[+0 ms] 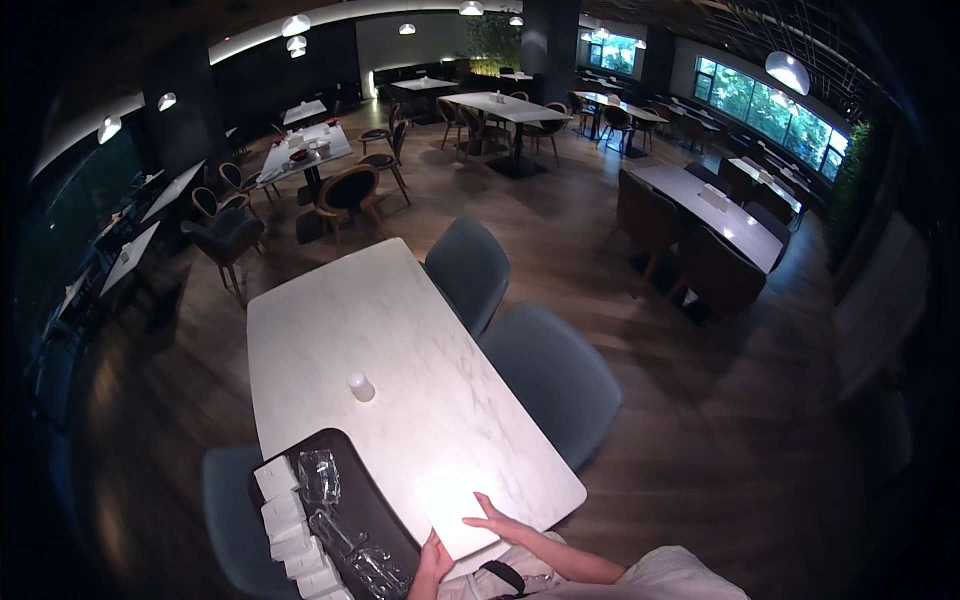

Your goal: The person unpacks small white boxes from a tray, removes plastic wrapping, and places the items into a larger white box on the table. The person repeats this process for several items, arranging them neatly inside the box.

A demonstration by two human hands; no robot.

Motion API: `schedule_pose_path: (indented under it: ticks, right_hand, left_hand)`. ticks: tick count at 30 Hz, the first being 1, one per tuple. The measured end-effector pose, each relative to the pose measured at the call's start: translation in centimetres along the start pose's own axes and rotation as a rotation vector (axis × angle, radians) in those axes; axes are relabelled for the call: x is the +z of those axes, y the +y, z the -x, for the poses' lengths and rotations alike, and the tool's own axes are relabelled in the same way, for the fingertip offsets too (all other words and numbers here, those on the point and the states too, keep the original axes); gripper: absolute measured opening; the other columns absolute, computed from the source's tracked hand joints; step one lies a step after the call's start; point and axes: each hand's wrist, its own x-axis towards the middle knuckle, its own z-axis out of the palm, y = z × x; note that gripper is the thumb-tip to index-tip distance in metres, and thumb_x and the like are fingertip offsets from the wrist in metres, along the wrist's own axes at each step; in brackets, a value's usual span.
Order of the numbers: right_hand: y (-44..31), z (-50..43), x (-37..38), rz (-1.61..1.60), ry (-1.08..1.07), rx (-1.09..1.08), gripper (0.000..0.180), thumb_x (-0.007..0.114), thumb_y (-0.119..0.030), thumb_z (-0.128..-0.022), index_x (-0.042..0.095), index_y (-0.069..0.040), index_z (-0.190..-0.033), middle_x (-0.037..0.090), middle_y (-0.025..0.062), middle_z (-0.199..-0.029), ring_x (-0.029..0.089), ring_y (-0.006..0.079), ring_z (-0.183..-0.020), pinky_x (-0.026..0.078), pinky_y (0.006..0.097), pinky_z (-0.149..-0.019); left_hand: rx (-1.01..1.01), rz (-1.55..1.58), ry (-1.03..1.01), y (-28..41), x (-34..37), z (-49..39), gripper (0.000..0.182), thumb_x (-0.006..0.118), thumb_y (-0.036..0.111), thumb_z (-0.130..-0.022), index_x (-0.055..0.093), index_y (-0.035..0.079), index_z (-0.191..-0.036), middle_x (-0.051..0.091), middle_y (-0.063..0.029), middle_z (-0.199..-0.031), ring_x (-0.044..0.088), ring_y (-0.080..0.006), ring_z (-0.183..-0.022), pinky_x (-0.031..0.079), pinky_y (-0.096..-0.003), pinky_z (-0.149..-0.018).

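Observation:
A flat white rectangular item (455,517), perhaps a stack of paper napkins, is held between my two hands at the near end of a white marble-patterned table (390,322). Glare washes out its surface. My left hand (436,556) grips its lower left edge, while my right hand (500,523) lies along its right side with thumb and fingers spread over it. To the left, a dark tray (367,469) carries a row of white paper packs (283,514) and several clear plastic pieces (319,477). Beyond the tray, a small white cylinder (361,386) stands upright on the tabletop.
Grey-blue chairs (555,382) line the table's right side, and another chair (232,517) is at its left. Across the wooden floor (517,217) are more tables. One table (300,146) bears bowls; another table (709,206), at right, has dark chairs around it.

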Motion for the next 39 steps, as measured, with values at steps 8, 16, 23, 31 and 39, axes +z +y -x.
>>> schedule_pose_path:
  ticks: [8, 16, 23, 31, 39]
  right_hand:
    - [-2.6, 2.3, 2.4, 0.495, 0.339, -0.266, 0.096, 0.085, -0.038, -0.065, 0.028, -0.007, -0.136, 0.038, 0.0271, -0.134, 0.041, 0.0360, -0.126, 0.036, 0.0467, -0.103]
    - [-3.1, 0.9, 7.2, 1.137, 0.615, -0.123, 0.069, 0.081, -0.033, -0.058, 0.058, -0.006, -0.117, 0.026, 0.0316, -0.141, 0.030, 0.0462, -0.128, 0.027, 0.0643, -0.099]
    - [-1.9, 0.6, 6.6, 1.181, 0.443, 0.004, 0.088, 0.084, -0.057, -0.061, 0.059, 0.004, -0.120, 0.019, 0.0361, -0.145, 0.018, 0.0486, -0.137, 0.035, 0.0727, -0.090]
    - [-2.7, 0.0, 3.6, 0.983, 0.418, -0.195, 0.073, 0.087, -0.054, -0.060, 0.063, 0.004, -0.097, 0.033, 0.0446, -0.138, 0.027, 0.0571, -0.134, 0.033, 0.0603, -0.106]
    - [-2.2, 2.5, -8.1, 0.230, 0.556, 0.024, 0.026, 0.065, -0.021, -0.086, 0.069, -0.002, -0.103, 0.070, 0.0086, -0.089, 0.065, 0.0168, -0.080, 0.050, 0.0306, -0.073]
  left_hand:
    - [-0.088, -0.375, -0.066, 0.5, 2.7, -0.8, 0.042, 0.043, 0.025, -0.103, 0.046, 0.003, -0.139, 0.058, -0.0141, -0.131, 0.063, -0.0268, -0.110, 0.056, -0.0404, -0.092]
    - [-0.327, -0.947, -0.088, -0.6, -5.0, 2.8, 0.034, 0.057, 0.031, -0.099, 0.062, 0.004, -0.119, 0.070, -0.0110, -0.104, 0.067, -0.0160, -0.086, 0.053, -0.0299, -0.076]
    - [-0.273, -0.865, -0.121, -1.1, -5.8, 2.6, 0.030, 0.059, 0.030, -0.098, 0.062, 0.005, -0.116, 0.069, -0.0077, -0.102, 0.063, -0.0123, -0.083, 0.051, -0.0268, -0.073]
    - [-0.134, -0.769, 0.179, 0.1, -3.7, 2.5, 0.025, 0.059, 0.028, -0.097, 0.058, 0.009, -0.114, 0.069, -0.0058, -0.105, 0.065, -0.0155, -0.081, 0.052, -0.0292, -0.067]
    - [0.259, -0.964, 0.353, 1.8, 0.3, 3.4, 0.021, 0.060, 0.012, -0.092, 0.060, 0.001, -0.111, 0.069, -0.0112, -0.096, 0.067, -0.0211, -0.076, 0.055, -0.0320, -0.068]
